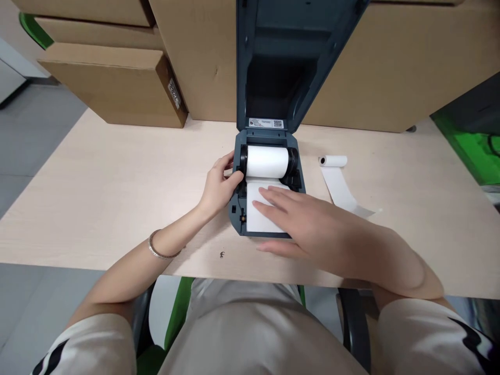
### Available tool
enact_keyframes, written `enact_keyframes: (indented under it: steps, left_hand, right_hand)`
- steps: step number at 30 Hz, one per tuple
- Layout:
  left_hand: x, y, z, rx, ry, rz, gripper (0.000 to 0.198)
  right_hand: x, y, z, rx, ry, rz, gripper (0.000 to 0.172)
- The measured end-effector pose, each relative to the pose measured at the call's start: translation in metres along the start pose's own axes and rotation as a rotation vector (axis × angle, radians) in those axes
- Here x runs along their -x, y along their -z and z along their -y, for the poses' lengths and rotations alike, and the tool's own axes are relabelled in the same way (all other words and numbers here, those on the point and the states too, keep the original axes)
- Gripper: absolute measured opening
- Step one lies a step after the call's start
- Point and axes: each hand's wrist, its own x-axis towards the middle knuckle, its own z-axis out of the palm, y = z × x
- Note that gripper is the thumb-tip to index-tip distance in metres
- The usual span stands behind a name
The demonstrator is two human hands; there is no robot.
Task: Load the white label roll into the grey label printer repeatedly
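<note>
A dark blue-grey label printer (pixel 238 219) stands on the table with its lid (pixel 283 52) raised. Inside it, a white paper roll (pixel 267 161) sits between black holders, and its loose paper strip (pixel 260 221) runs toward the front edge. My left hand (pixel 221 182) rests against the printer's left side, thumb over the rim and fingers partly hidden behind the wall. Over the strip, my right hand (pixel 300 221) is spread with its fingers apart. Whether its fingertips touch the paper I cannot tell.
To the printer's right lies a small paper roll (pixel 334 161) with a strip unrolled from it. Cardboard boxes (pixel 113 88) line the back of the table (pixel 78 208). A small dark scrap (pixel 222 254) lies near the front edge. Black chair armrests (pixel 353 325) flank me below.
</note>
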Motion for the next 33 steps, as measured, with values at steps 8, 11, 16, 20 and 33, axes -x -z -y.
enact_keyframes:
  steps: [8, 11, 16, 20, 33]
  left_hand:
    - [0.003, -0.001, 0.005, 0.083, 0.041, -0.009, 0.061]
    - [0.003, -0.003, 0.011, 0.130, 0.058, 0.017, 0.064]
    - [-0.001, -0.006, 0.019, 0.124, 0.055, -0.016, 0.053]
    - [-0.002, -0.008, 0.018, 0.181, 0.044, -0.022, 0.047]
    - [0.003, -0.008, 0.010, 0.472, 0.215, -0.066, 0.071]
  right_hand:
    - [0.008, -0.002, 0.003, 0.086, 0.111, 0.081, 0.070]
    - [0.003, 0.024, -0.012, -0.001, 0.082, 0.042, 0.056]
    - [-0.020, 0.074, -0.074, -0.104, -0.516, -0.376, 0.040]
    - [-0.049, 0.064, -0.132, -0.451, -0.644, -0.537, 0.080]
    - [-0.074, 0.036, -0.151, -0.976, -0.346, -0.600, 0.080]
